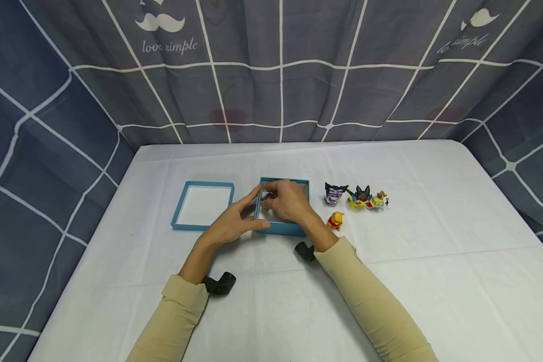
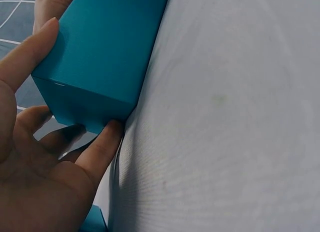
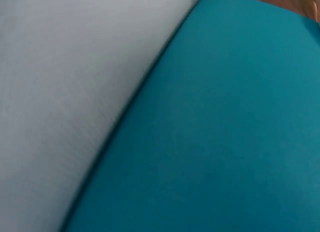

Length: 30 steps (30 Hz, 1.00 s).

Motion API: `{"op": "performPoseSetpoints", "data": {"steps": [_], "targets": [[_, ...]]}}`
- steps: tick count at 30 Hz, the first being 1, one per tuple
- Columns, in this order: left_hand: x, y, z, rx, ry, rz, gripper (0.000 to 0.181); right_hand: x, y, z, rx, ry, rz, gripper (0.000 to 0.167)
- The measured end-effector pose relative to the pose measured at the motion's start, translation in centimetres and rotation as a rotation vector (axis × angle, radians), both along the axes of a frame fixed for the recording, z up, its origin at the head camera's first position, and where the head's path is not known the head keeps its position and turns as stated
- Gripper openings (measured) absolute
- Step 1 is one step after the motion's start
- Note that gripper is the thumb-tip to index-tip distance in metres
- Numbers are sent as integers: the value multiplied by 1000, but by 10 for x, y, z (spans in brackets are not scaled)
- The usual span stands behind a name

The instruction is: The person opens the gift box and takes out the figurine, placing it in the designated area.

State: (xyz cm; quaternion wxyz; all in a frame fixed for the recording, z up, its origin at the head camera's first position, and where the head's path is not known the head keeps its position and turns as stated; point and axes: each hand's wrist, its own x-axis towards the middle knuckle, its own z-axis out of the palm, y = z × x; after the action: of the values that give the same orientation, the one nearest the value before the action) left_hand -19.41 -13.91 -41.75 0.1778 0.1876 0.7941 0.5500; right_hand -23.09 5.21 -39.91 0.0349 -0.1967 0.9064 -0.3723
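A blue open box point(image 1: 282, 229) stands on the table with the right hand point(image 1: 287, 201) reaching inside it. The right fingers pinch a small dark figurine point(image 1: 268, 196), mostly hidden by them. At the box's left end, the left hand point(image 1: 231, 221) holds the corner; its thumb lies at the front wall and its fingers along the left wall. In the left wrist view, the left hand point(image 2: 55, 177) touches two adjacent faces of the box point(image 2: 105, 47). The right wrist view shows only the box's blue wall point(image 3: 215, 127) and, at the top edge, some fingers.
Left of the box lies a blue-rimmed lid point(image 1: 203, 203), white inside. Right of it stand a black-and-purple figurine point(image 1: 334, 193), a yellow figurine with a black-eared one point(image 1: 359, 197), a small figurine in red and white point(image 1: 377, 200) and a Winnie-the-Pooh figurine point(image 1: 335, 220). A grid-patterned curtain point(image 1: 253, 95) hangs behind.
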Motion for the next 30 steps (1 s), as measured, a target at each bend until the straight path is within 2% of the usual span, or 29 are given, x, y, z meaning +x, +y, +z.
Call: {"op": "performPoseSetpoints", "data": {"steps": [5, 14, 25, 30], "targets": [[0, 0, 0, -6, -3, 0, 92, 1, 0, -1, 30, 29, 21, 42], [0, 0, 0, -12, -7, 5, 93, 1, 0, -3, 18, 58, 30, 39], [0, 0, -1, -9, 2, -3, 93, 2, 1, -2, -6, 49, 44, 37], [0, 0, -1, -9, 1, -1, 94, 3, 0, -2, 45, 61, 54, 40]]}}
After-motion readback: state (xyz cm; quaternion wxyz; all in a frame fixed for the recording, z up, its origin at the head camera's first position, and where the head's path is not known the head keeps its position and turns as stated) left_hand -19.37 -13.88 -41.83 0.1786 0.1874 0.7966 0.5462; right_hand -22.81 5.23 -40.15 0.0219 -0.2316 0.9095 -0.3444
